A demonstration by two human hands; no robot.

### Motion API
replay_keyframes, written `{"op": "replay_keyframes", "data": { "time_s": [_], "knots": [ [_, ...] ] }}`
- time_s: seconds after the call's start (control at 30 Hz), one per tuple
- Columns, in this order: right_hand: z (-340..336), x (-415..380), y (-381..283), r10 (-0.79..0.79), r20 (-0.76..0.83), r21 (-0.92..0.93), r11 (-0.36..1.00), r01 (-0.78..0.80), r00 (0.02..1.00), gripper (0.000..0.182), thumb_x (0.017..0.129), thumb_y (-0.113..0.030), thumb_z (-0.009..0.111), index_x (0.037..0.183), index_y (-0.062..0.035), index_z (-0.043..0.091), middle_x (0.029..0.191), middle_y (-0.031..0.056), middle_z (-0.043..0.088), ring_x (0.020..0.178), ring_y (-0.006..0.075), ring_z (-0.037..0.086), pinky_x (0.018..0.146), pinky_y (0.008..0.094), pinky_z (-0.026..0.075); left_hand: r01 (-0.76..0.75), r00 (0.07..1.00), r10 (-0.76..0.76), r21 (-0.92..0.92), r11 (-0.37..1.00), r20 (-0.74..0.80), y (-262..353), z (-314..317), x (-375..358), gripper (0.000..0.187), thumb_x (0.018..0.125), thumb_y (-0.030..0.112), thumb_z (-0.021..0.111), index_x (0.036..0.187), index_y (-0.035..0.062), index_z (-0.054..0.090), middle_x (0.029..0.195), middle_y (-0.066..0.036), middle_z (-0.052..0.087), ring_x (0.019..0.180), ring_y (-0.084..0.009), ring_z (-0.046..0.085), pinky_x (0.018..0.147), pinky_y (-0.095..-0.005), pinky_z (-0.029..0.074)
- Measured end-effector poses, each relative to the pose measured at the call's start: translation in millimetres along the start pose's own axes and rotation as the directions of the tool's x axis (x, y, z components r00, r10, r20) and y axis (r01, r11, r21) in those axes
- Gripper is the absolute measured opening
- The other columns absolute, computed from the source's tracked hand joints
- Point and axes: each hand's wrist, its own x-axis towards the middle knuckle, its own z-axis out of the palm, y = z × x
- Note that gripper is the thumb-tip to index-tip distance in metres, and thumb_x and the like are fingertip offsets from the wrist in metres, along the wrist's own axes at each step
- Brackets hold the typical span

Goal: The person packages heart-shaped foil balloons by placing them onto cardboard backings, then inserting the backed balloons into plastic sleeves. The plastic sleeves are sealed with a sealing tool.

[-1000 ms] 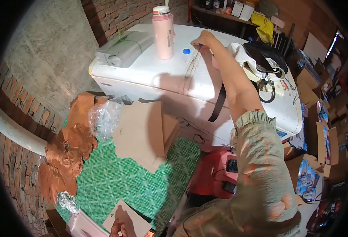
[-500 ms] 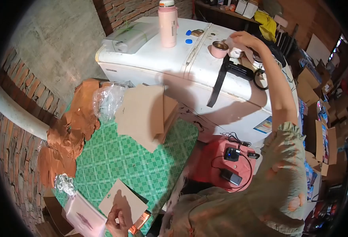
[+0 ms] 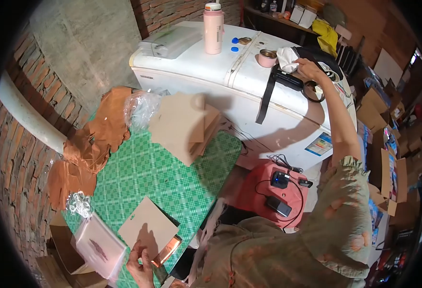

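Beside the near edge of the table, my left hand point(image 3: 141, 265) has its fingers apart at the lower edge of a tan cardboard sheet point(image 3: 147, 226) with a small punched slot. Shiny copper-coloured foil point(image 3: 167, 250) shows at the sheet's right side. My right arm reaches out to the top of a white chest freezer point(image 3: 182, 67). There my right hand point(image 3: 310, 70) has its fingertips closed on a crumpled white cloth or tissue point(image 3: 287, 59). A pink metal cup point(image 3: 267, 58) stands just left of it, and a black strapped device point(image 3: 287, 80) lies below.
A pink bottle point(image 3: 213, 31) stands on the freezer. On the green checked table point(image 3: 124, 177) are stacked cardboard sheets point(image 3: 177, 122), brown wrapping point(image 3: 112, 115), clear plastic point(image 3: 141, 110), white rings point(image 3: 78, 204) and plastic bags point(image 3: 100, 245). A red stool point(image 3: 249, 194) carries cabled electronics.
My right hand has come down and nearer at the white cloth, which now shows more fully. The view has shifted slightly; my left hand stays by the cardboard sheet.
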Motion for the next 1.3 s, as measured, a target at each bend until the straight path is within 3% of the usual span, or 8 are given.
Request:
{"op": "replay_keyframes", "data": {
  "time_s": [0.07, 0.1, 0.2, 0.3, 0.4, 0.53, 1.07, 1.3],
  "knots": [
    [-13, 0, -7, 0.040, 0.047, -0.096, 0.995, -0.036, 0.998, 0.046, 0.092, -0.028, 0.052, 0.132, -0.0097, 0.063, 0.139, 0.0162, 0.058, 0.131, 0.0369, 0.050, 0.114, 0.0504, 0.032, 0.009, 1.000, -0.009, 0.039, 0.999, -0.006, -1, -3, -3, 0.038, 0.096, 0.023, 0.068, 0.123, -0.0032, 0.067, 0.090, -0.012, 0.074, 0.074, -0.0167, 0.069, 0.065, -0.0315, 0.054],
    [-65, -32, -73, 0.285, -0.043, 0.021, 0.959, -0.284, 0.958, 0.054, 0.094, -0.033, 0.050, 0.143, -0.0102, 0.055, 0.146, 0.0147, 0.053, 0.138, 0.0375, 0.044, 0.113, 0.0582, 0.033, 0.004, 1.000, -0.004, 0.037, 0.999, -0.008, 0, -4, -3, 0.037, 0.096, 0.023, 0.068, 0.123, -0.0031, 0.067, 0.090, -0.012, 0.074, 0.075, -0.0166, 0.069, 0.065, -0.0315, 0.054],
    [-53, -1, -81, 0.281, -0.267, 0.173, 0.955, -0.241, 0.922, 0.080, 0.085, -0.057, 0.057, 0.148, -0.0082, 0.048, 0.151, 0.0182, 0.048, 0.141, 0.0384, 0.041, 0.114, 0.0580, 0.030, 0.002, 1.000, -0.003, 0.033, 0.999, 0.003, 6, -5, -3, 0.036, 0.097, 0.022, 0.068, 0.123, -0.0029, 0.067, 0.090, -0.012, 0.074, 0.075, -0.0164, 0.069, 0.066, -0.0315, 0.054],
    [-40, 35, -101, 0.236, -0.144, 0.161, 0.964, -0.212, 0.961, 0.102, 0.071, -0.070, 0.062, 0.151, -0.0087, 0.045, 0.149, 0.0223, 0.049, 0.143, 0.0383, 0.040, 0.114, 0.0581, 0.029, -0.003, 1.000, 0.003, 0.042, 0.999, -0.001, 15, -6, -4, 0.036, 0.097, 0.022, 0.068, 0.123, -0.0027, 0.068, 0.090, -0.011, 0.074, 0.076, -0.0167, 0.069, 0.067, -0.0315, 0.054],
    [-32, 49, -121, 0.250, -0.015, 0.146, 0.958, -0.245, 0.968, 0.097, 0.069, -0.066, 0.064, 0.146, -0.0080, 0.050, 0.143, 0.0234, 0.055, 0.140, 0.0381, 0.044, 0.112, 0.0548, 0.032, -0.018, 1.000, 0.019, 0.063, 0.998, -0.024, 10, -8, -8, 0.036, 0.097, 0.023, 0.068, 0.123, -0.0025, 0.068, 0.090, -0.012, 0.074, 0.077, -0.0172, 0.069, 0.068, -0.0315, 0.054],
    [-32, 49, -119, 0.244, -0.050, 0.259, 0.940, -0.223, 0.969, 0.088, 0.067, -0.064, 0.066, 0.134, -0.0081, 0.061, 0.134, 0.0220, 0.062, 0.133, 0.0367, 0.050, 0.107, 0.0513, 0.037, 0.051, 0.999, -0.050, 0.050, 0.997, -0.010, 3, -9, -11, 0.037, 0.097, 0.024, 0.068, 0.123, -0.0023, 0.068, 0.091, -0.012, 0.074, 0.082, -0.0183, 0.069, 0.069, -0.0325, 0.055],
    [-40, 79, -153, 0.157, -0.032, 0.295, 0.945, -0.141, 0.987, 0.083, 0.067, -0.058, 0.070, 0.133, -0.0092, 0.059, 0.128, 0.0175, 0.065, 0.133, 0.0318, 0.051, 0.107, 0.0541, 0.036, 0.050, 0.999, -0.050, 0.066, 0.997, -0.001, 13, -10, 2, 0.035, 0.096, 0.023, 0.069, 0.121, -0.0003, 0.069, 0.090, -0.012, 0.073, 0.085, -0.0207, 0.070, 0.072, -0.0361, 0.056],
    [-31, 72, -152, 0.161, -0.020, 0.273, 0.950, -0.149, 0.987, 0.094, 0.064, -0.065, 0.072, 0.137, -0.0081, 0.055, 0.134, 0.0188, 0.062, 0.134, 0.0377, 0.049, 0.109, 0.0544, 0.036, 0.071, 0.997, -0.071, 0.050, 0.996, 0.007, 5, -12, 2, 0.035, 0.096, 0.023, 0.069, 0.123, -0.0002, 0.069, 0.092, -0.012, 0.074, 0.082, -0.0189, 0.069, 0.070, -0.0348, 0.055]
  ]
}}
